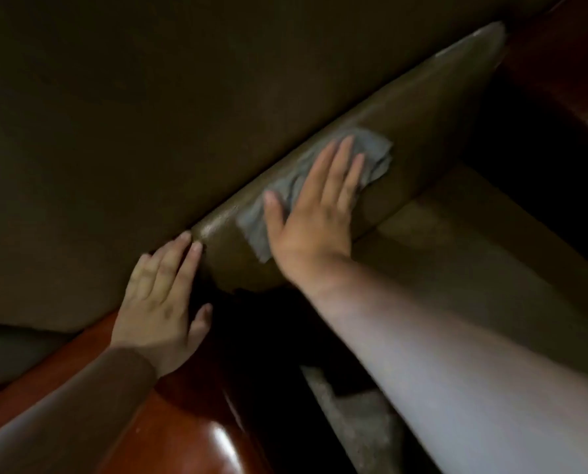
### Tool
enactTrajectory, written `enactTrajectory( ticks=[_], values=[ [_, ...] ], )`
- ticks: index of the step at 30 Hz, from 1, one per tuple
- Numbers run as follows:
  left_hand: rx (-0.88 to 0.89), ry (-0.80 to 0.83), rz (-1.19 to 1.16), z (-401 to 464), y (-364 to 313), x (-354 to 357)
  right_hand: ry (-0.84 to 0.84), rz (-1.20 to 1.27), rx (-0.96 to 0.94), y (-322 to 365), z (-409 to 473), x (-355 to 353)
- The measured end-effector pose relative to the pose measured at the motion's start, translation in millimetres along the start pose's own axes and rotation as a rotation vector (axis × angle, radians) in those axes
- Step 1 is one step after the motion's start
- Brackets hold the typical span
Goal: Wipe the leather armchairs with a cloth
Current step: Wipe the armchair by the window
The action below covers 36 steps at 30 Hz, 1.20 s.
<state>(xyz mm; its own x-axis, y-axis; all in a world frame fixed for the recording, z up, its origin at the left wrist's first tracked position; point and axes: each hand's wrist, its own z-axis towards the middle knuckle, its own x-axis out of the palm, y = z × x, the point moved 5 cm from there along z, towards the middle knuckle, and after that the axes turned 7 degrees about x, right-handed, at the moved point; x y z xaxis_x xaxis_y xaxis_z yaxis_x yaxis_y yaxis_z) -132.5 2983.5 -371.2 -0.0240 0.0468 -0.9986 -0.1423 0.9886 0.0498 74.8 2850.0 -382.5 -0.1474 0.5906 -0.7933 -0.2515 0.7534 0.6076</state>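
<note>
Grey cloth (323,179) lies under flat right hand (314,213) — pressed on leather armchair (422,107).

**Leather armchair: padded roll and what rests on it**

Olive-brown leather armchair (121,107), dimly lit. Padded leather roll (422,97) running diagonally. On it: one crumpled grey cloth (374,148), lying flat, with a right hand (314,213) laid on top, fingers straight. Glossy reddish wooden frame (183,436) below, bearing a left hand (159,302).
</note>
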Motion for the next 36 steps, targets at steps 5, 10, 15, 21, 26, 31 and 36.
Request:
enactTrajectory(
  ticks=[5,10,15,21,26,31,36],
  values=[
    [0.370,-0.107,0.124,74,-51,-40,0.014,-0.072,0.072,-29,73,-23],
    [0.711,-0.016,0.202,212,-95,-57,-0.052,0.018,0.122,-62,136,-53],
    [0.735,-0.041,0.243,223,-99,-28,-0.041,0.045,0.027,-92,116,-43],
    [0.743,0.019,0.319,228,-93,-13,-0.112,0.214,0.274,-133,206,-86],
    [0.751,0.034,0.371,226,-92,-9,-0.128,0.047,-0.043,-84,147,-57],
    [0.739,0.002,0.346,222,-90,-5,-0.214,0.326,0.286,-135,228,-85],
    [0.769,-0.030,0.347,224,-90,-3,-0.241,0.192,0.030,-96,166,-66]
  ],
)
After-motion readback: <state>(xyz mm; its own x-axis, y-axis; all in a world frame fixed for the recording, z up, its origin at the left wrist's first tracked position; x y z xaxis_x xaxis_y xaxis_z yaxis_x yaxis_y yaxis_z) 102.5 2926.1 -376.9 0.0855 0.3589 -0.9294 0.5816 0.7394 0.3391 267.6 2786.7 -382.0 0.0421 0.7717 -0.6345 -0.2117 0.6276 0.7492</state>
